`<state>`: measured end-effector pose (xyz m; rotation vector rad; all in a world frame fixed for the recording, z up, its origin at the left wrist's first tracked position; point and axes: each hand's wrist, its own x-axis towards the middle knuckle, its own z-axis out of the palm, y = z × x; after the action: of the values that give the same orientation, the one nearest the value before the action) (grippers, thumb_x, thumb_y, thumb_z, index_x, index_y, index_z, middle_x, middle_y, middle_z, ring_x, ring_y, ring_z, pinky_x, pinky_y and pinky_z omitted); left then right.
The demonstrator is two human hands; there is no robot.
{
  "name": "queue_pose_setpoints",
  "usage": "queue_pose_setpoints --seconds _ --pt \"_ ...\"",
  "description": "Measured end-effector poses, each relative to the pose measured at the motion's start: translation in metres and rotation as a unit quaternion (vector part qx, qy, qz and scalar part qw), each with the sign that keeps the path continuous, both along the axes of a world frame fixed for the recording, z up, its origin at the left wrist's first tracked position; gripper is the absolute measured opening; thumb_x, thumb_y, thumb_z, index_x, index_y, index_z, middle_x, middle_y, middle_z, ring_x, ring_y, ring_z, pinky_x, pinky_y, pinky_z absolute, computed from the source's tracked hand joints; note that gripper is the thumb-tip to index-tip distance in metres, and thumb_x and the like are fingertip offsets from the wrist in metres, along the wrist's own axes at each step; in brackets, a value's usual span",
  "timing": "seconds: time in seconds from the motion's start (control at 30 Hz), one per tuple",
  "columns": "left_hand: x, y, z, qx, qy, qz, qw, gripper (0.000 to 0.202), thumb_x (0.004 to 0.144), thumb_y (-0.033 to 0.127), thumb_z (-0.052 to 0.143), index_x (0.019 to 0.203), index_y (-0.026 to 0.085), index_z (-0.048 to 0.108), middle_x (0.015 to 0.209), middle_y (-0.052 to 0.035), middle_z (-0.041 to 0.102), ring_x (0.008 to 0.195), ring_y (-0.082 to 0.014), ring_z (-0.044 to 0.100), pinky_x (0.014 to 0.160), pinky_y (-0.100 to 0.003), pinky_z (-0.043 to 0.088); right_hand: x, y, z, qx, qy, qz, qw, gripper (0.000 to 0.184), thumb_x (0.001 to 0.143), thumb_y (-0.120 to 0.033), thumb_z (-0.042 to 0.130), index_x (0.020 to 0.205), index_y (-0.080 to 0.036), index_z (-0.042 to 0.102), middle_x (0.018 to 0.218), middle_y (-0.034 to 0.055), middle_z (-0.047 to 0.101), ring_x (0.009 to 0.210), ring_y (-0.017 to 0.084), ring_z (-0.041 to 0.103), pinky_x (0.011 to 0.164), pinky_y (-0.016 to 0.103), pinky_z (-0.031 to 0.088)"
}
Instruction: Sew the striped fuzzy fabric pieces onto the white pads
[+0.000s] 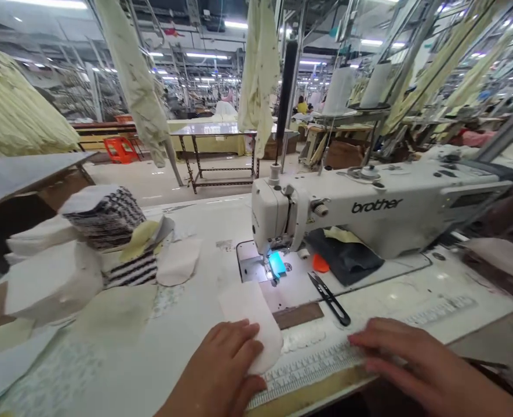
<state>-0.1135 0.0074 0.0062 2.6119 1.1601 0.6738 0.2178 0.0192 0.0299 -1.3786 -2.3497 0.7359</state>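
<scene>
My left hand (224, 368) is on a small white fabric piece (262, 341) with one rounded end, its fingers curled over the piece's left edge. The fabric lies flat on the table in front of the sewing machine (317, 202), below the lit needle area. My right hand (408, 359) hovers at the table's front edge with fingers stretched out and nothing in them. Just beyond its fingertips lies a pair of black thread snips (331, 300). A bright blue piece (277, 264) sits beside the presser foot.
Stacks of cut white pieces (54, 284) and a striped stack (104, 217) stand on the left. Dark fabric (347, 258) and an orange piece (320, 263) lie under the machine arm. A printed ruler (308, 368) runs along the front edge. Pale garments (258, 69) hang behind.
</scene>
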Motion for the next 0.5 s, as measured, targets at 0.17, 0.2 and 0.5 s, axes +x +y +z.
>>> queue_pose_setpoints --seconds 0.17,0.2,0.5 --pt "-0.008 0.006 -0.013 0.065 0.049 0.025 0.996 0.033 0.082 0.019 0.052 0.115 0.022 0.053 0.122 -0.0094 0.058 0.109 -0.0272 0.057 0.093 -0.043 0.045 -0.061 0.011 0.008 0.063 0.022 0.126 0.99 0.022 0.088 -0.02 0.049 0.106 -0.023 0.062 0.101 0.0084 0.063 0.093 0.019 0.059 0.08 0.03 0.05" --pt "-0.008 0.008 -0.018 0.078 0.055 0.014 0.995 0.035 0.08 0.021 0.055 0.115 0.021 0.053 0.124 -0.0113 0.057 0.11 -0.0287 0.056 0.092 -0.043 0.046 -0.071 0.012 0.008 0.087 0.029 0.143 0.985 0.024 0.088 -0.018 0.05 0.108 -0.022 0.061 0.107 0.0092 0.061 0.099 0.02 0.057 0.085 0.032 0.049" --pt "-0.031 0.016 -0.015 0.054 -0.011 0.049 0.997 0.035 0.079 0.024 0.055 0.113 0.029 0.059 0.125 -0.0039 0.057 0.111 -0.0232 0.056 0.102 -0.036 0.037 -0.104 0.022 -0.018 0.13 -0.012 0.212 0.969 0.019 0.085 -0.025 0.058 0.103 -0.022 0.063 0.117 0.0071 0.061 0.116 0.025 0.049 0.096 0.042 0.041"
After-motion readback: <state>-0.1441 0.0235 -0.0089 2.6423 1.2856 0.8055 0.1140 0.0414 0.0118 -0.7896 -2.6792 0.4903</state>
